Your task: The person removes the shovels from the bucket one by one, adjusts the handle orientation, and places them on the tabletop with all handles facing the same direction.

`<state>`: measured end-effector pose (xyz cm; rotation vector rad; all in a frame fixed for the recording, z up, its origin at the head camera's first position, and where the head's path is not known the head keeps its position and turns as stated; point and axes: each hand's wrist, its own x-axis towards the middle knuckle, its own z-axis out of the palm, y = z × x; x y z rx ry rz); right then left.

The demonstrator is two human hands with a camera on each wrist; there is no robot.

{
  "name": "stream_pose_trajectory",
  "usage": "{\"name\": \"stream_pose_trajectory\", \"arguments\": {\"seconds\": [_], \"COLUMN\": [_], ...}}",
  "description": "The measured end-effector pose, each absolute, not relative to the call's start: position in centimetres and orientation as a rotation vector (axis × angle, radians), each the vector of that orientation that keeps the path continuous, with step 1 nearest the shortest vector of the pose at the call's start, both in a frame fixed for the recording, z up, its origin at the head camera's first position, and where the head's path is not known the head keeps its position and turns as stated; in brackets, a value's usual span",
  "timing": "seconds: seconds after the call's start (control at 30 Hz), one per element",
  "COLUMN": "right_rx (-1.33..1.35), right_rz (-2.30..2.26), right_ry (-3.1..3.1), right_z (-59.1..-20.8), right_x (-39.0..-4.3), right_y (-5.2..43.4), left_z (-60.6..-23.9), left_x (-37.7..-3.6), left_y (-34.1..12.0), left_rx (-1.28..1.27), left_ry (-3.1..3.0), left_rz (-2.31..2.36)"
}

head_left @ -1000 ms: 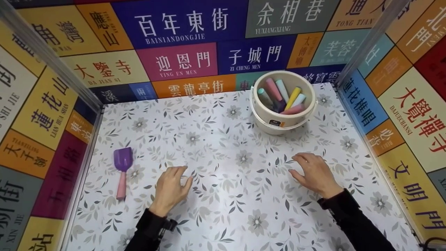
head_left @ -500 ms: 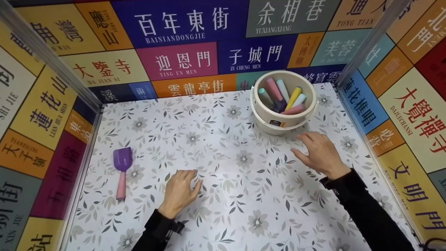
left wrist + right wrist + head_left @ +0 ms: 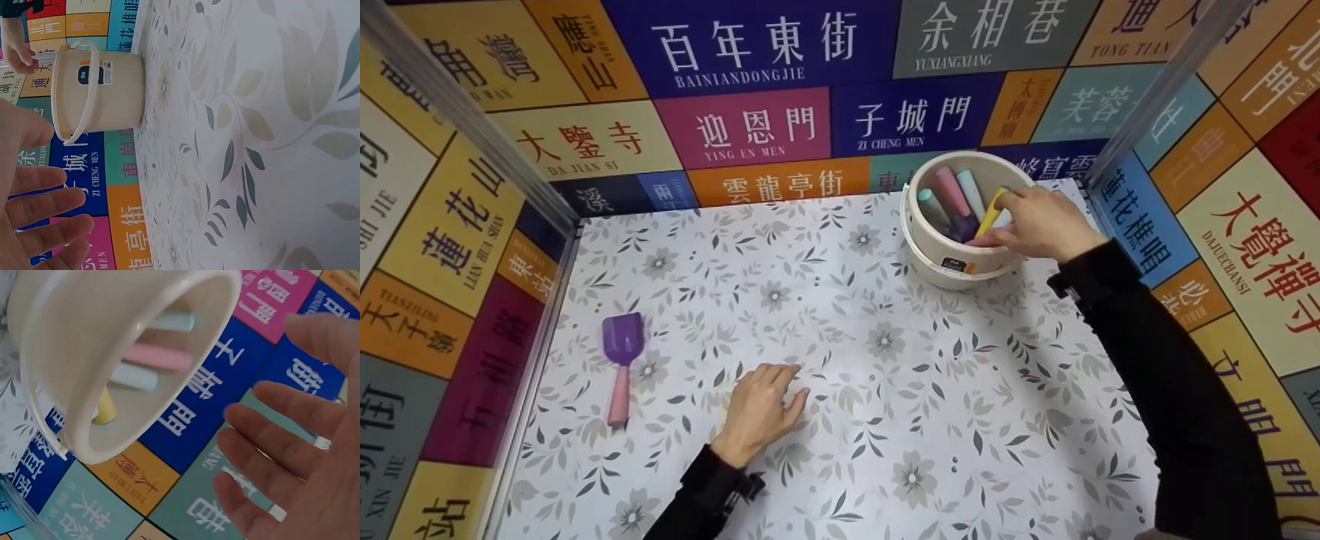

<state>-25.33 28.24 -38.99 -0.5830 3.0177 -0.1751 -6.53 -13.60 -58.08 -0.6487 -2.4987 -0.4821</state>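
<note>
Right hand (image 3: pixel 1039 223) has risen from the counter (image 3: pixel 885 390) to the cream bucket's (image 3: pixel 960 262) rim, fingers spread apart above the toy handles (image 3: pixel 952 191); left hand (image 3: pixel 761 409), relaxed, rests well left of the bucket.

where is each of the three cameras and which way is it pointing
Head: above, looking down at the floral table, bucket, scoop, left hand, right hand.
Left wrist: low by the table, facing the bucket's side; left fingers show.
Right wrist: at the bucket mouth, handles inside; right fingers spread.
All share the bucket.
</note>
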Motion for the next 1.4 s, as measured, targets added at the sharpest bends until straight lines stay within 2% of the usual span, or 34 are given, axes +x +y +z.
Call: {"name": "stream_pose_trajectory", "arguments": {"seconds": [0.2, 0.37, 0.73, 1.4], "right_rx": [-0.472, -0.407, -0.381, -0.361], "right_rz": [-0.102, -0.024, 0.153, 0.032], "right_ry": [2.915, 2.849, 2.776, 2.691], "right_z": [-40.8, -42.5, -42.8, -44.2], "right_x": [-28.6, -29.9, -30.9, -31.8], "right_y": [27.9, 27.6, 27.0, 26.6], "left_z": [-58.3, -58.3, -58.1, -58.7], "left_x": [-6.3, -6.1, -6.1, -6.1], "left_y": [-13.5, -13.4, -13.4, -13.3], "left_rx": [-0.652, -0.653, -0.689, -0.708], "left_ry": [-2.493, -2.537, -2.558, -2.546], "left_rz": [-0.477, -0.475, -0.479, -0.448]}}
